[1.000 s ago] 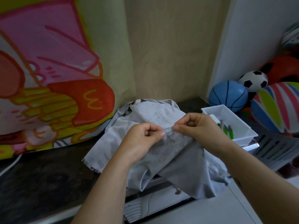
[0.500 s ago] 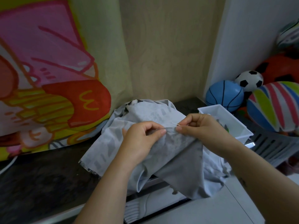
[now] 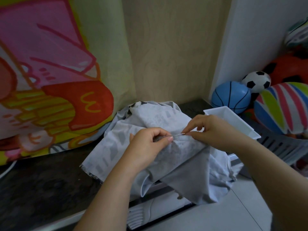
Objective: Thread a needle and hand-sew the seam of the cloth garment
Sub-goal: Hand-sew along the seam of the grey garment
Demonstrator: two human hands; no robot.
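Note:
A pale grey cloth garment (image 3: pixel 180 164) with darker printed marks lies bunched on the dark counter (image 3: pixel 41 189) and hangs over its front edge. My left hand (image 3: pixel 150 144) pinches a raised fold of the cloth between thumb and curled fingers. My right hand (image 3: pixel 211 130) pinches a thin silver needle (image 3: pixel 179 134) at its right end. The needle lies nearly level, and its left part goes into the fold beside my left thumb. The thread is too fine to make out.
A white plastic bin (image 3: pixel 233 120) stands just right of the garment, behind my right hand. Beyond it a grey slatted basket (image 3: pixel 283 145) holds several balls, among them a blue one (image 3: pixel 231 97). A bright printed cloth (image 3: pixel 50 80) hangs along the left wall.
The needle has gone further left into the fold, with less of it showing. My right hand has followed it slightly toward my left hand, which keeps its pinch on the cloth.

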